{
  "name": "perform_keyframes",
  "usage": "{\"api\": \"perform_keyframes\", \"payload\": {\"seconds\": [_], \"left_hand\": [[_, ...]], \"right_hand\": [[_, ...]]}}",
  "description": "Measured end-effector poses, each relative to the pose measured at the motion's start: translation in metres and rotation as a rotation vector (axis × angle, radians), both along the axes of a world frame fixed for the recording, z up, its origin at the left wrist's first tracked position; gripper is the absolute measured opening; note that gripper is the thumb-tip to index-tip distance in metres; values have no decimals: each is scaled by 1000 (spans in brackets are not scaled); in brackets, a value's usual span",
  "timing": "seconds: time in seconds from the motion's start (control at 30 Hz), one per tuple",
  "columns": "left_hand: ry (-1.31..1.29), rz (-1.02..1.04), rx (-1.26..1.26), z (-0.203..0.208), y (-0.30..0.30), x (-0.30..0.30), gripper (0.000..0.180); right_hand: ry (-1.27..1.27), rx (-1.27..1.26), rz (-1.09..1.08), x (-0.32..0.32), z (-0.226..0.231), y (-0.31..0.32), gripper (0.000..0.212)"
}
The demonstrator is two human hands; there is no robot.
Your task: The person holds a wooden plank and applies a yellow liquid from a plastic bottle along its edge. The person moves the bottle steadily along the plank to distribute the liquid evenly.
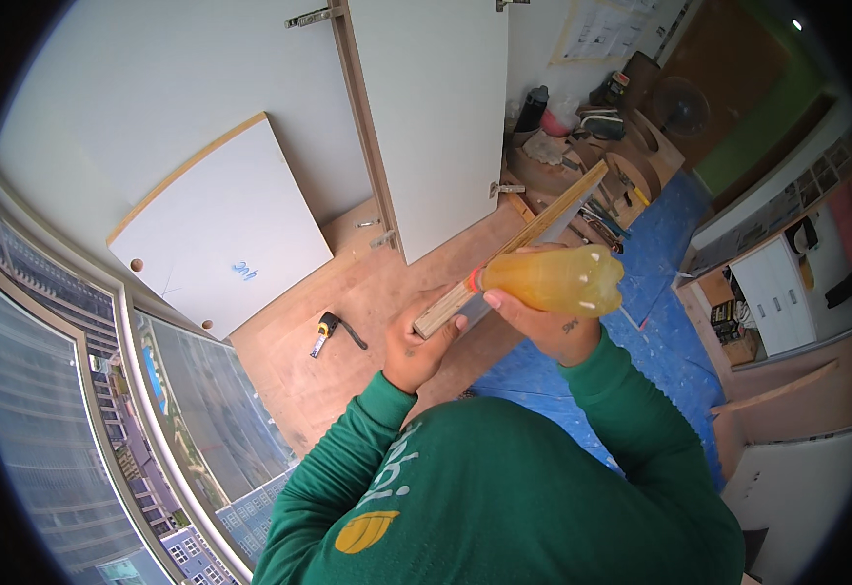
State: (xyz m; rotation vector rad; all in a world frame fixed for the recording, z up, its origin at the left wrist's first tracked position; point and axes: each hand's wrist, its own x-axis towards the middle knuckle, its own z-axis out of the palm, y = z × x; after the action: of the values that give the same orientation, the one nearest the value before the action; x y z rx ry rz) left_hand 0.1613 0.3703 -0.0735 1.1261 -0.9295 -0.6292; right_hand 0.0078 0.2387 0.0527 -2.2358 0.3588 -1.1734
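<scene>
A long, narrow board stands on edge in front of me, its raw wooden edge facing up. My left hand is closed around the board's near end, with the thumb along its side. A clear plastic bottle of yellowish liquid lies tilted nearly level in my right hand, whose fingers wrap it from below. The bottle's red-orange neck points left and meets the board's edge close to my left hand. Whether any liquid is on the edge is too small to tell.
A yellow-black tape measure lies on the wooden work surface. A curved-edge white panel leans on the wall beside a tall white door panel with hinges. Tools clutter the far right. Blue sheeting covers the floor; windows line the left.
</scene>
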Motion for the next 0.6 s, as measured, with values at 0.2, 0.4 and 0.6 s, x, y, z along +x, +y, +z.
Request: {"api": "perform_keyframes", "payload": {"seconds": [0.2,0.4,0.6], "left_hand": [[7,6,47,1,3,-1,45],[-21,6,64,3,3,-2,43],[25,8,76,3,3,-2,44]], "right_hand": [[8,169,-120,-3,-1,-33,14],[-73,337,-98,-7,1,-28,14],[-22,165,-152,-11,-3,-29,13]]}}
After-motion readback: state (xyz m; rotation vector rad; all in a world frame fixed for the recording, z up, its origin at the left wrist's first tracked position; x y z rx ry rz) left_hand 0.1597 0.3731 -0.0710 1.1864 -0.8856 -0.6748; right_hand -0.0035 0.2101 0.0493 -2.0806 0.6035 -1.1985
